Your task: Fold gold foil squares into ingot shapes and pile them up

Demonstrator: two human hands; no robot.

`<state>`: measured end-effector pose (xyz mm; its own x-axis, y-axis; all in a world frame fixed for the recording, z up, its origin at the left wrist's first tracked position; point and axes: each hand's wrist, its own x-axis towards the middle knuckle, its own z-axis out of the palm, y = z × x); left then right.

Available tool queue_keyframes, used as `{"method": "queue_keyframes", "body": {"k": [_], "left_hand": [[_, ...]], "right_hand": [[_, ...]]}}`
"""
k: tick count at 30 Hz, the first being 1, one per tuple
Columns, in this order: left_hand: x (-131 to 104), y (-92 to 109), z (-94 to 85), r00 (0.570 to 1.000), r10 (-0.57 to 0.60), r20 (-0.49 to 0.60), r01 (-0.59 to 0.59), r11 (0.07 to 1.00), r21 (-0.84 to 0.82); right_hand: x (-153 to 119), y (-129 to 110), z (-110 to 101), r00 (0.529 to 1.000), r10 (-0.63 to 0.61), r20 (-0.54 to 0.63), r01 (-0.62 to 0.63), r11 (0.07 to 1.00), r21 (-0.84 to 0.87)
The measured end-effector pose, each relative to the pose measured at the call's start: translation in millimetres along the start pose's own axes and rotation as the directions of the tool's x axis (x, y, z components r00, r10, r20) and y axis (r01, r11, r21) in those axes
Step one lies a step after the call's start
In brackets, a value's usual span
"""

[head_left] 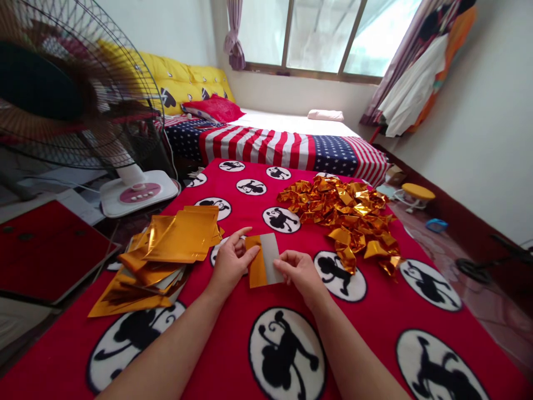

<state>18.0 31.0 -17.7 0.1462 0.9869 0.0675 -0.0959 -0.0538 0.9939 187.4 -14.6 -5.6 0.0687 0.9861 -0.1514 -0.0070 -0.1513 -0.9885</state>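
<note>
Between my hands is a sheet of gold foil paper [257,273], its right part folded over so that a pale grey strip shows. My left hand [234,256] pinches the gold left side, thumb on top. At the right edge, the thumb and fingers of my right hand [297,270] grip the grey part. To the left lies a loose stack of flat gold foil sheets [183,236]. A heap of folded, shiny gold foil pieces [345,205] spreads over the cloth at the right. The undersides of the fingers are hidden.
A red cloth [233,355] with black monkey figures in white circles covers the work surface. An electric fan [137,189] stands at the left. Behind are a bed [258,141], a red pillow [214,108] and a window [320,33]. A yellow stool [418,191] is at the right.
</note>
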Motion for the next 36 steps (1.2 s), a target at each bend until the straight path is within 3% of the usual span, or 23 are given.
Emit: {"method": "queue_keyframes", "body": {"k": [6,12,15,17,19,21,24,29,31,33,36], "left_hand": [[-2.5,-0.9,1.2,0.993,0.076,0.088,-0.083,0.993,0.083],[-6.4,-0.3,2.8,0.993,0.053,0.109,-0.059,0.997,0.056],[-6.7,-2.0,2.6,0.99,0.037,0.137,-0.055,0.99,0.132],[-6.7,-1.5,3.2,0.996,-0.02,0.088,0.012,0.995,0.097],[-7.0,1.0,4.3,0.994,-0.106,0.026,0.106,0.994,-0.009],[-7.6,4.9,5.3,0.989,-0.149,-0.013,0.147,0.985,-0.085],[-8.5,9.0,6.0,0.989,-0.143,-0.042,0.139,0.986,-0.088],[-7.7,5.8,4.4,0.985,-0.162,0.056,0.164,0.986,-0.04],[-6.8,5.2,2.0,0.986,-0.122,0.114,0.115,0.991,0.063],[-6.5,7.2,-1.4,0.99,-0.025,0.139,-0.014,0.962,0.272],[-8.0,13.0,-6.4,0.963,0.204,0.175,-0.269,0.743,0.612]], "right_hand": [[0.6,5.2,1.6,0.996,-0.04,-0.084,0.041,0.999,0.016],[1.4,8.4,3.0,0.969,-0.069,-0.238,0.09,0.993,0.076],[-1.3,6.6,1.2,0.905,-0.232,-0.357,0.232,0.972,-0.043],[-5.4,3.3,-0.8,0.821,-0.424,-0.383,0.348,0.903,-0.252],[-10.4,-0.4,-1.8,0.743,-0.6,-0.295,0.438,0.77,-0.463],[-14.2,-3.1,-0.2,0.714,-0.686,-0.137,0.499,0.636,-0.588],[-14.4,-3.3,4.9,0.724,-0.69,0.007,0.511,0.529,-0.678],[-7.9,1.7,5.0,0.741,-0.669,0.056,0.482,0.473,-0.738],[-6.6,3.6,1.5,0.748,-0.66,0.067,0.474,0.461,-0.75],[-6.2,5.1,-2.0,0.761,-0.645,0.072,0.464,0.463,-0.755],[-6.3,6.4,-4.4,0.788,-0.611,0.077,0.447,0.482,-0.754]]}}
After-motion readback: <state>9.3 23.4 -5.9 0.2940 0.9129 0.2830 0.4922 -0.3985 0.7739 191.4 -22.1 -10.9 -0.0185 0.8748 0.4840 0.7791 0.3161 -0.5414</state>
